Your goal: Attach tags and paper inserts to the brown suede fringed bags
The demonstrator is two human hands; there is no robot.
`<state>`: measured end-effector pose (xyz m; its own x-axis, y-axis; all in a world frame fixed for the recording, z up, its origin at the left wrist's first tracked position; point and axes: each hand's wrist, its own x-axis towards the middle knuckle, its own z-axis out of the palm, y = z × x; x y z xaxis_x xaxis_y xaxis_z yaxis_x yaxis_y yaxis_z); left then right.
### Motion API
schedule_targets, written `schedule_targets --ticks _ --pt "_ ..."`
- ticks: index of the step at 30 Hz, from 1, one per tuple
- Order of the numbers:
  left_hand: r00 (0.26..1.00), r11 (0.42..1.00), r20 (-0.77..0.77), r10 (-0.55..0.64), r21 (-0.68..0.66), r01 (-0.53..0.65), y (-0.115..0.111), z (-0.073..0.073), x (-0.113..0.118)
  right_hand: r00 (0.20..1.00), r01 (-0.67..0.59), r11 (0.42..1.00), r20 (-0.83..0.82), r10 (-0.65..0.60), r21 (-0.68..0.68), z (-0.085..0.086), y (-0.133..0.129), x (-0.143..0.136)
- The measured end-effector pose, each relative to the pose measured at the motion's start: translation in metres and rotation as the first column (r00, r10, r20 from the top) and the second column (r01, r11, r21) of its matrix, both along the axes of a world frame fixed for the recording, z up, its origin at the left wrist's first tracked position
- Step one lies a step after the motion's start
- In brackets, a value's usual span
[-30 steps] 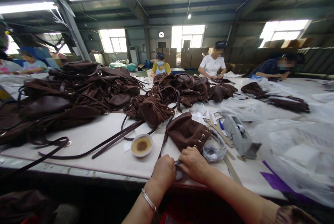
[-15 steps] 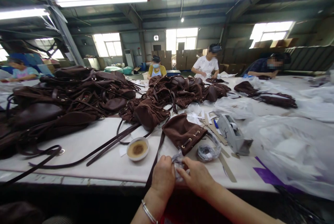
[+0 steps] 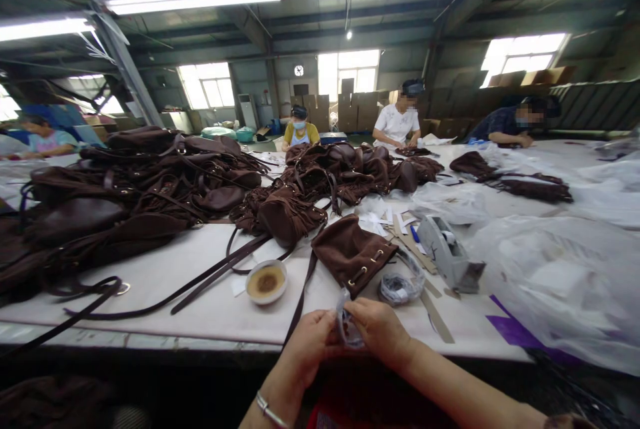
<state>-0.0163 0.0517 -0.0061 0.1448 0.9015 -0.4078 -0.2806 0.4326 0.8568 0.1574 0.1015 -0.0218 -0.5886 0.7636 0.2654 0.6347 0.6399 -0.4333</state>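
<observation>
Here, left grip [image 3: 311,342] and right grip [image 3: 383,332] pinch crumpled plastic [image 3: 351,330], brown bag [image 3: 353,250] just beyond, bowl [image 3: 268,300] and tape dispenser [image 3: 444,254] nearby.

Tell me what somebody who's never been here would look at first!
Probably the big heap of dark brown bags across the left and middle of the white table. Then maybe the little bowl with a dark patch inside, beyond the left hand. That hand and the right hand hold crinkly plastic at the near edge.
</observation>
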Motion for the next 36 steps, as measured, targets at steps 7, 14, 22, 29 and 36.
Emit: schedule_targets --ticks 7,14,22,29,36 --pt "0.952 0.964 0.227 0.205 -0.213 -0.157 -0.007 -0.006 0.005 0.995 -0.086 0.992 -0.052 0.091 0.091 0.006 -0.001 0.0" --pt "0.968 0.974 0.206 0.141 -0.203 -0.099 -0.012 -0.003 0.005 0.988 -0.078 0.996 -0.139 0.072 -0.042 0.008 -0.004 -0.001" --pt "0.927 0.963 0.3 0.226 -0.215 -0.165 -0.015 -0.005 0.013 0.991 -0.061 0.994 -0.115 0.072 0.093 0.005 -0.006 -0.001" --pt "0.821 0.881 0.364 0.44 -0.352 -0.316 -0.015 -0.004 0.021 0.96 -0.105 0.994 -0.26 0.104 0.008 0.01 -0.011 0.005" --pt "0.903 0.958 0.322 0.284 -0.121 -0.259 -0.021 -0.004 0.025 0.853 0.112 0.836 -0.379 -0.358 -0.538 0.018 -0.022 0.01"
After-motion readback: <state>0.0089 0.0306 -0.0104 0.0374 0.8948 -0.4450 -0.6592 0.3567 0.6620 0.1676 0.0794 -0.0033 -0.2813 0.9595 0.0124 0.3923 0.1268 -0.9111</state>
